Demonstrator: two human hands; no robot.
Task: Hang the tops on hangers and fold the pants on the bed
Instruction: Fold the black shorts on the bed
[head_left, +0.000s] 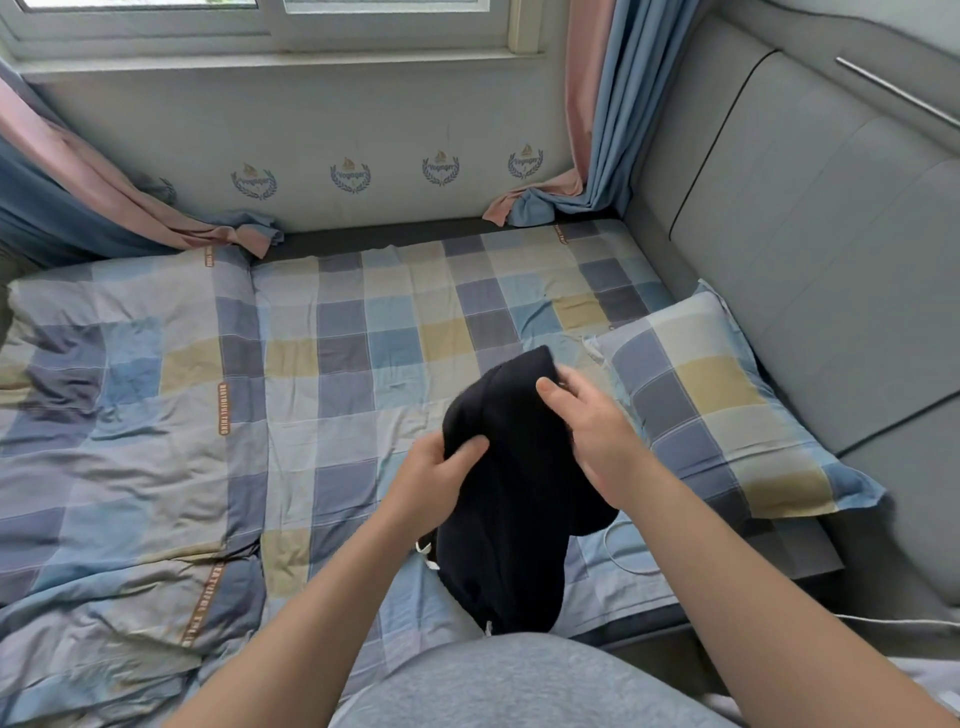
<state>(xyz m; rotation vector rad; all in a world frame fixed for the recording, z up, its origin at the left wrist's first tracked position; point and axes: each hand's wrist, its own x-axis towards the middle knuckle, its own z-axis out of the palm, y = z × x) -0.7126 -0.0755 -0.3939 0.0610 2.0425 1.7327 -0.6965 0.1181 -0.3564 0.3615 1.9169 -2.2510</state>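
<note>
My left hand (436, 483) and right hand (597, 436) hold a soft black cloth garment (519, 519); under them lies a blue, yellow, grey checked cotton bedsheet (363, 338).

Beyond the left hand (436, 483) and right hand (597, 439), flat checked sheet (410, 322) is lying open up to the wall (363, 119). Just right of the right hand a pillow (727, 410) is blocking the way, with the padded grey headboard (831, 244) rising behind it. Left of the left hand a rumpled quilt (119, 415) is bulging up. Between the hands the black garment (519, 499) is hanging, filling the gap. A white cable (618, 553) is trailing under the right forearm.
</note>
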